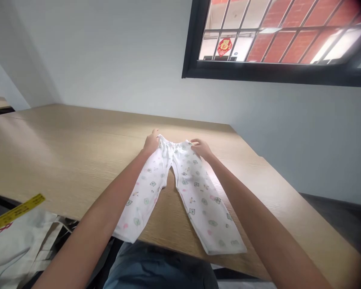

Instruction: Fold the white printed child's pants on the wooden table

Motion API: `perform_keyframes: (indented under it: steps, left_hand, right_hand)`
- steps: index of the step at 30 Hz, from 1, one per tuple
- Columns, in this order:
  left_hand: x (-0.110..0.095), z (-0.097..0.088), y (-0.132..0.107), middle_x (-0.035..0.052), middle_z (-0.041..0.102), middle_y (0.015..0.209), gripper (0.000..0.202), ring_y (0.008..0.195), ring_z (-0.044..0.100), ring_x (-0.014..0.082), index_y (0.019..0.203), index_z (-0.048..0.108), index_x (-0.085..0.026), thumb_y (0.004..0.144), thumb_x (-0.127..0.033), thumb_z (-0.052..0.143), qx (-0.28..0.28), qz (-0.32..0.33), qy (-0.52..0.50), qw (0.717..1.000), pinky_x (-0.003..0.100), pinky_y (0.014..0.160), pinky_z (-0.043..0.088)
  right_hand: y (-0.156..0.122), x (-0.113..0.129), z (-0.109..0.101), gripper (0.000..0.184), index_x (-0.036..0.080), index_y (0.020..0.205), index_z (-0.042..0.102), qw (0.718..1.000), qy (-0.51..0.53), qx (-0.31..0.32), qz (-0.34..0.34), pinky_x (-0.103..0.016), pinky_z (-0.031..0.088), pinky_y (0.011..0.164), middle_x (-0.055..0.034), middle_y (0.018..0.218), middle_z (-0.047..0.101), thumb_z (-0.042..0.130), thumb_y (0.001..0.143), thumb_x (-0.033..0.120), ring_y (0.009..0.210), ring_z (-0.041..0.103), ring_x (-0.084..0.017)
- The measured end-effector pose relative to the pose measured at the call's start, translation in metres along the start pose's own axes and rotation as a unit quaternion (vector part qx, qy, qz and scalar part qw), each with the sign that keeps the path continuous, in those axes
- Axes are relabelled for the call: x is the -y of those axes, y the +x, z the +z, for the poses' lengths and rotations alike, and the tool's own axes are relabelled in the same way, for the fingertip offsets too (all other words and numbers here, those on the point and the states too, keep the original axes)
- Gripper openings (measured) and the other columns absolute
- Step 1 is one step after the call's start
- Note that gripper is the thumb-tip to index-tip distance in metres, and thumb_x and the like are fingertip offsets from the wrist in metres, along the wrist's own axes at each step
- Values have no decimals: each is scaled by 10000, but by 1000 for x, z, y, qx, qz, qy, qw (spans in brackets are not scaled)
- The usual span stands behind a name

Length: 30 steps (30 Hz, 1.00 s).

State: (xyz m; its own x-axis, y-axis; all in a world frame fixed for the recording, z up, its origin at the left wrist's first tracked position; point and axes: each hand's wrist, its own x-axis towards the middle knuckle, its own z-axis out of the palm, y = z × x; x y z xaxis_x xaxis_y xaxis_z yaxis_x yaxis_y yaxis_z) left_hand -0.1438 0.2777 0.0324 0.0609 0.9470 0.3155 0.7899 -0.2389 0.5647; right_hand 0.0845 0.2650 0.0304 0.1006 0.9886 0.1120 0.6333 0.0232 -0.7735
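Observation:
A pair of small white trousers with a print of small green, pink and grey figures lies spread on the wooden table. Its gathered elastic waistband points away from me and both legs come toward me. My left hand grips the left corner of the waistband, fingers closed on the cloth. At the right corner my right hand pinches the fabric between thumb and fingers. The left leg's hem reaches the table's front edge, partly behind my left forearm.
The wooden table runs back to a grey wall with a barred, dark-framed window. At the lower left, a white bag and a yellow tape strip are beside the table's front edge.

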Motion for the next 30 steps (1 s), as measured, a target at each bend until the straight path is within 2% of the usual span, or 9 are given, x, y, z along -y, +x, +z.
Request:
perform_keyframes:
  steps: [3,6,12,15,19,22,25,27,30]
  left_hand:
    - [-19,2,-11,85,524,1146,320,972,548,192,1143,500,-155,868,-320,501,20,42,25,999,400,813,476]
    - [-44,10,-41,84,524,1149,311,979,545,193,1135,506,-157,869,-318,500,103,130,33,986,403,822,471]
    - [-82,30,-100,83,589,1102,344,955,574,188,1093,561,-152,917,-370,361,297,307,12,904,362,827,466]
    - [-92,30,-125,108,558,1205,432,1109,509,222,1170,535,-131,926,-368,269,336,345,13,876,359,942,392]
    - [-102,25,-194,114,344,1402,492,1319,247,242,1322,369,-97,920,-366,279,380,426,-9,821,409,1074,215]
    - [-102,21,-251,103,329,1409,529,1301,286,254,1344,332,-105,924,-414,243,341,439,-51,830,392,1080,220]
    - [-93,0,-271,57,459,1330,470,1252,383,192,1318,372,-146,932,-378,236,304,448,-89,836,310,1068,261]
    - [-82,-25,-255,70,435,1348,517,1265,363,181,1340,330,-144,912,-432,295,290,397,-75,868,300,1062,277]
    - [-56,-56,-199,78,400,1373,443,1260,369,201,1330,338,-161,928,-321,243,227,238,22,944,373,1038,310]
  right_hand:
    - [-9,2,-5,433,86,1179,504,1000,-16,-11,-23,-318,450,774,-140,1060,596,487,749,127,897,580,-211]
    - [-39,7,-13,381,147,1197,518,997,-18,22,-78,-339,385,917,-104,1205,540,444,830,221,1085,500,-218]
    - [-112,4,-27,403,277,1223,524,955,-23,257,-144,-340,388,945,-10,1264,516,318,913,433,1121,489,-201]
    - [-114,-9,-20,459,291,1307,426,931,-72,301,-193,-345,307,1023,16,1369,399,227,930,462,1223,391,-196]
    - [-79,-22,5,486,241,1370,330,918,-214,244,-227,-404,148,1086,13,1443,248,199,933,407,1330,181,-206]
    - [-52,-22,21,490,195,1382,304,930,-230,197,-206,-456,101,1082,-29,1451,224,229,920,344,1338,142,-232]
    - [-41,-18,25,479,163,1357,348,940,-221,177,-191,-462,121,1077,-68,1433,271,231,917,314,1330,175,-241]
    - [-44,-12,24,480,144,1337,376,945,-204,171,-192,-447,148,1074,-87,1423,294,211,924,326,1323,199,-243]
    - [-56,7,28,492,119,1339,363,950,-169,156,-209,-413,174,1073,-99,1429,280,186,931,330,1319,211,-236]
